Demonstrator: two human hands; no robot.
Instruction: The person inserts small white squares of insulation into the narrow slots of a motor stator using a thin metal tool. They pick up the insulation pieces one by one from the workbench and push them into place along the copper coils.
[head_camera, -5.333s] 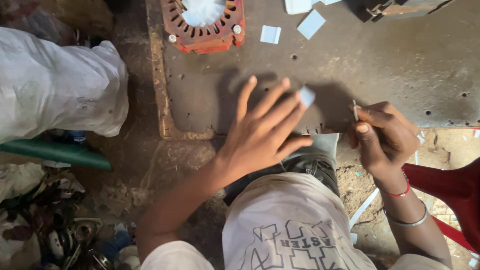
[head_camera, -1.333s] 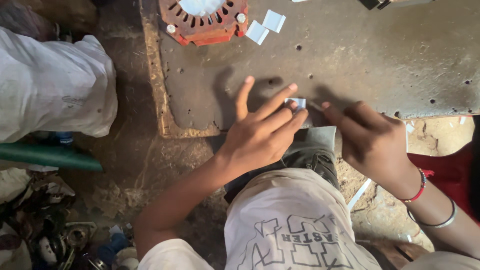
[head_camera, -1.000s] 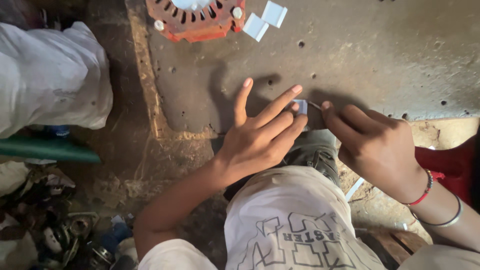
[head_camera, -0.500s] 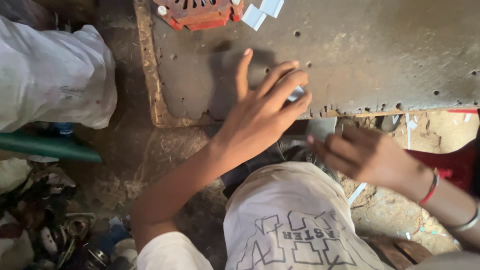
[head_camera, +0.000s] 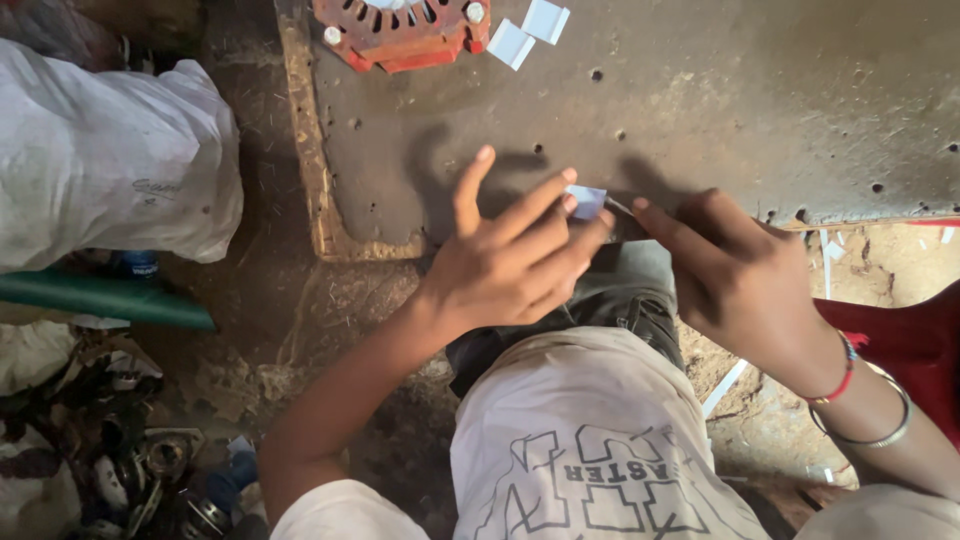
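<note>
Broadly, a grey metal plate (head_camera: 700, 110) fills the upper view, a white sack (head_camera: 110, 160) lying to its left and a red motor housing (head_camera: 400, 30) at its top edge. Left hand (head_camera: 510, 265), fingers loosely fanned, pinches a small white paper piece (head_camera: 586, 201) over the plate's near edge. Right hand (head_camera: 735, 275) grips a thin tool (head_camera: 619, 207), its tip at the paper

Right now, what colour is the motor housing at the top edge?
Red-orange motor housing, head view.

red motor housing (head_camera: 400, 35) cut off by top edge.
</note>
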